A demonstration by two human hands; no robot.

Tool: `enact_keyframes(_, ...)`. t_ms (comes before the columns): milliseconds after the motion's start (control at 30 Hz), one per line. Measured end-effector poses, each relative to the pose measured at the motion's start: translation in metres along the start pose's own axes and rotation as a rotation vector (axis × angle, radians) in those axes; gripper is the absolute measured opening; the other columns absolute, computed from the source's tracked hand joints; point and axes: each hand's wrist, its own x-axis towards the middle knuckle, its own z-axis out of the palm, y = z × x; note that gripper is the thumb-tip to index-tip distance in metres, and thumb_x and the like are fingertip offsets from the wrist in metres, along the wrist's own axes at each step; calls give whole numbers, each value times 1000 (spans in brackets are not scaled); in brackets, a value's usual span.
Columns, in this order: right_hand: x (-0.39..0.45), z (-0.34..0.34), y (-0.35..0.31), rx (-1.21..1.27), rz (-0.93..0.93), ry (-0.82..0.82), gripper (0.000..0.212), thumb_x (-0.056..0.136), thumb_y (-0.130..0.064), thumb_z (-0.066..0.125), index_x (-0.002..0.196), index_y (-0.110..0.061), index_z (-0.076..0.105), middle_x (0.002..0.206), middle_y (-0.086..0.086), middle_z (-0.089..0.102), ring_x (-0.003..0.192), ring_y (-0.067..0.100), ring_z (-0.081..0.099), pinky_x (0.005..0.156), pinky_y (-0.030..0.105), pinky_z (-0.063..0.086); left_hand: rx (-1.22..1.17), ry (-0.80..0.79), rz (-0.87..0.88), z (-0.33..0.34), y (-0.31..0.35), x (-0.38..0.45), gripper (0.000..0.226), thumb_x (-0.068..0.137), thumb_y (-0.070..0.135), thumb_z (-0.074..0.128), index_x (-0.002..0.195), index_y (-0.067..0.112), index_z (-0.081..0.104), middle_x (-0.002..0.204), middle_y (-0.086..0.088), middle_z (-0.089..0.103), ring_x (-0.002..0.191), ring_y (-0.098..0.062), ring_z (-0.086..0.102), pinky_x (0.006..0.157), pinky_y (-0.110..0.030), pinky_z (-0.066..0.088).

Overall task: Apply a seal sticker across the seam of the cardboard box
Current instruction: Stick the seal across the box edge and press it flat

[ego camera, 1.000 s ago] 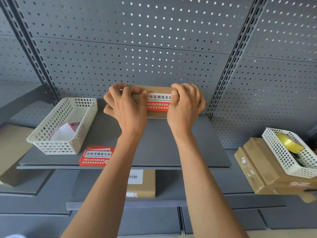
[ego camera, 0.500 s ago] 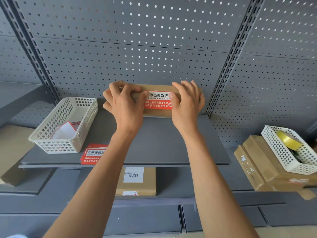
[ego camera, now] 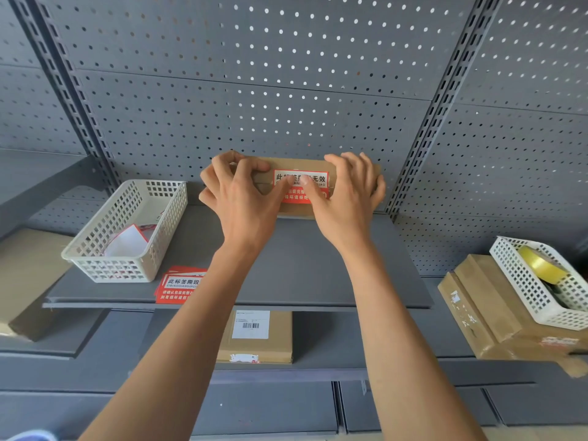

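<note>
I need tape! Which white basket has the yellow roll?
The basket on the right, resting on a brown box, holds the yellow roll. The left basket on the shelf holds paper scraps.

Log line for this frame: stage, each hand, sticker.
stage: pressing down | left hand: holds cardboard box, thumb on seal sticker | right hand: same | seal sticker: across seam

We log colours | cardboard box (ego camera: 297,163) plain brown | sticker (ego camera: 315,181) white band with black characters, red below with white characters | back panel (ego camera: 286,90) grey, even rows of small round holes | shelf (ego camera: 296,268) dark grey | basket (ego camera: 111,269) white, square-hole lattice | sticker stack (ego camera: 178,286) red and white | parcel (ego camera: 257,348) brown, white barcode label | tape roll (ego camera: 541,264) yellow
</note>
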Motion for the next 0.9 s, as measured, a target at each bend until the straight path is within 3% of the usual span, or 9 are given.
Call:
enact_keyframes(533,0,-10,6,50,-32,-116,62,85,-57,66,137,-27,50,146,-6,43,148,22,19,117,56,7,-38,-45,58,-5,-9,0,42,71,58,80,101,33,65,125,8,41,124,-21,32,95,-38,28)
enact_keyframes(900,2,-22,16,60,-81,-242,75,81,-57,71,145,-31,42,153,-11,35,150,18,10,116,50,3,-90,-140,116,-16,-16,4,46,68,47,87,108,33,67,122,13,36,123,-16,28,95,-31,21)
